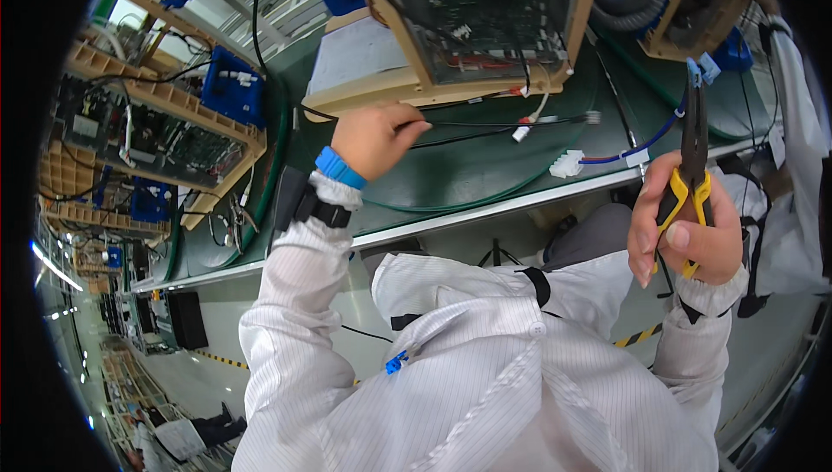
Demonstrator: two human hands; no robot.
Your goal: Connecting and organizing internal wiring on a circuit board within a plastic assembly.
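Well, your hands are apart: the left hand pinches a black cable over the green bench; farther right, your right hand grips yellow-handled pliers.

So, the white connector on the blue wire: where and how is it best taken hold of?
Probably by the block body of the connector, pinched across its upper and lower edges, coming from the left. Its wires leave the right end toward the right hand, which holds pliers, so the left looks like the more open side.
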